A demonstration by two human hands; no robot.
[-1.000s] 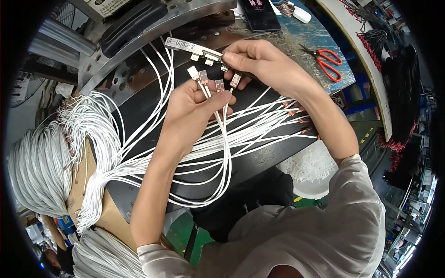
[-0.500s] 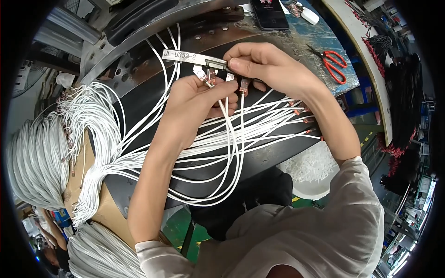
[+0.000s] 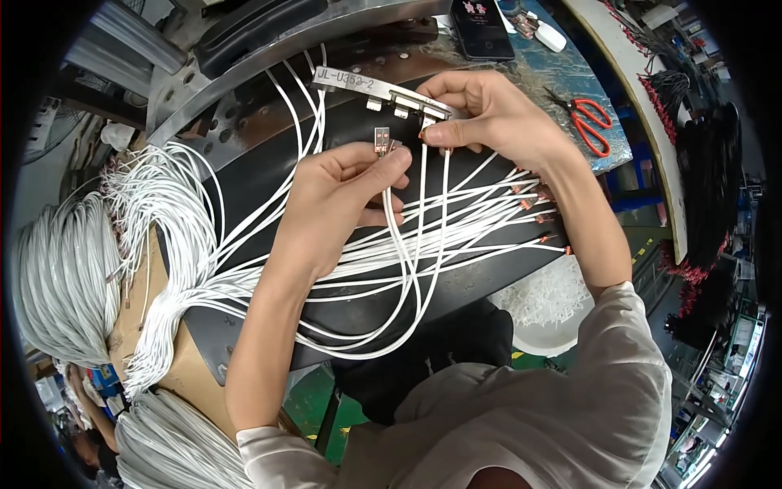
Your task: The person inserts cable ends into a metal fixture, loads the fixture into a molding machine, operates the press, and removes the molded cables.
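My right hand (image 3: 509, 122) pinches the right end of a flat metal bar (image 3: 346, 79) with slots and small pale tabs along its lower edge. Under its thumb, a cable plug meets the bar; the fingers partly hide it. Just below and left of the bar, my left hand (image 3: 338, 191) is closed on a cable connector (image 3: 382, 138) with copper-coloured contacts. Another connector end shows partly behind that thumb. White cables (image 3: 405, 265) hang from both hands and loop back toward the left.
Many white cables (image 3: 375, 254) lie across the dark tabletop, running from a large bundle (image 3: 183, 236) at left. Red-handled cutters (image 3: 590, 126) and a phone (image 3: 482, 28) sit at the far right. A white tub (image 3: 544, 306) of small clear pieces stands below the table edge.
The metal bar has shifted up and right with my right hand. My left hand's connector, earlier against the bar's lower edge, is now apart from it.
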